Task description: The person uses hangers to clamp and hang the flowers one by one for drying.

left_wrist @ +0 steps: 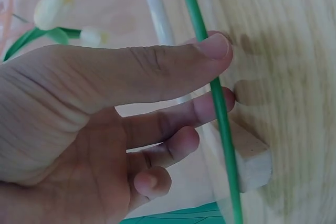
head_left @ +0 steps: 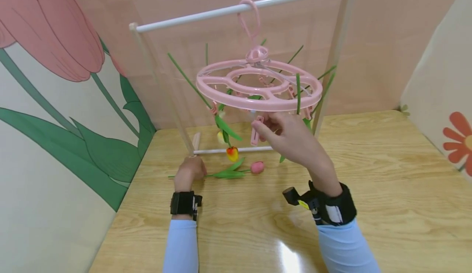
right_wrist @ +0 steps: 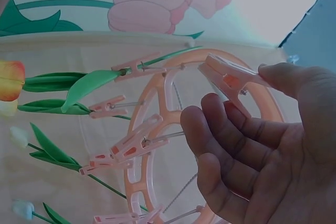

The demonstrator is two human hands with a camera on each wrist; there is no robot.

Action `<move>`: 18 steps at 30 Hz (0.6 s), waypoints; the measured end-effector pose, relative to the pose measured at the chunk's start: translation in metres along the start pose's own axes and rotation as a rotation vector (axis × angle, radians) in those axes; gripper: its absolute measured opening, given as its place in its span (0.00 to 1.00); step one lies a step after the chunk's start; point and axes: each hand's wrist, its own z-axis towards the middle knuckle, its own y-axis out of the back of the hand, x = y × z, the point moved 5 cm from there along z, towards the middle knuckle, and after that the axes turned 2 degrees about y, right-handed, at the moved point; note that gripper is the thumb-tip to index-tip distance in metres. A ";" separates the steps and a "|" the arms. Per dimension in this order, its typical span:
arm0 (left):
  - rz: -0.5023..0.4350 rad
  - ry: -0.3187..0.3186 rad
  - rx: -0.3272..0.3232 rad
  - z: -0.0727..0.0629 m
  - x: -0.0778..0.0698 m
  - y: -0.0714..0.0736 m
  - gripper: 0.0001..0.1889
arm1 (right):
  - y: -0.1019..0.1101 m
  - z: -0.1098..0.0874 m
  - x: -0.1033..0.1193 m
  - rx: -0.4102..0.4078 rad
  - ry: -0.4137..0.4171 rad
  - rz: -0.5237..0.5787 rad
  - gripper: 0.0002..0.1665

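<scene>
My left hand point(head_left: 189, 171) is low over the table at the rack's left foot, pinching the green stem point(left_wrist: 222, 116) of a pink artificial tulip point(head_left: 257, 167) between thumb and fingertips. The flower head points right, close to the tabletop. Up at the front of a round pink clip hanger point(head_left: 236, 98), my right hand point(head_left: 296, 140) pinches a pink clothespin point(head_left: 255, 133). In the right wrist view the thumb presses one end of that clothespin point(right_wrist: 227, 80), fingers curled beneath. A red-and-yellow tulip point(head_left: 232, 154) hangs head down from a neighbouring clip.
The hanger hooks over the white top bar point(head_left: 206, 15) of a wooden-sided rack. Several other tulips, among them a white one point(left_wrist: 54, 9), hang upside down from its clips, stems pointing up. A white lower bar point(head_left: 236, 150) runs just behind the pink tulip. Printed walls border the wooden table point(head_left: 239, 232).
</scene>
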 end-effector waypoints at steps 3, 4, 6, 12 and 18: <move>-0.007 -0.002 0.000 0.001 0.002 -0.001 0.03 | -0.001 0.001 0.000 0.002 0.005 0.003 0.09; 0.002 -0.012 -0.002 0.001 0.002 -0.001 0.03 | -0.001 0.000 0.000 0.003 0.006 0.002 0.09; 0.004 -0.018 0.001 0.001 0.003 0.000 0.03 | -0.002 0.001 0.000 0.002 0.011 0.004 0.09; -0.040 -0.022 0.039 -0.012 0.000 0.015 0.03 | -0.001 0.001 -0.001 0.003 0.026 0.015 0.08; -0.002 -0.055 0.055 -0.033 -0.011 0.035 0.04 | -0.001 0.000 -0.001 0.008 0.019 0.008 0.09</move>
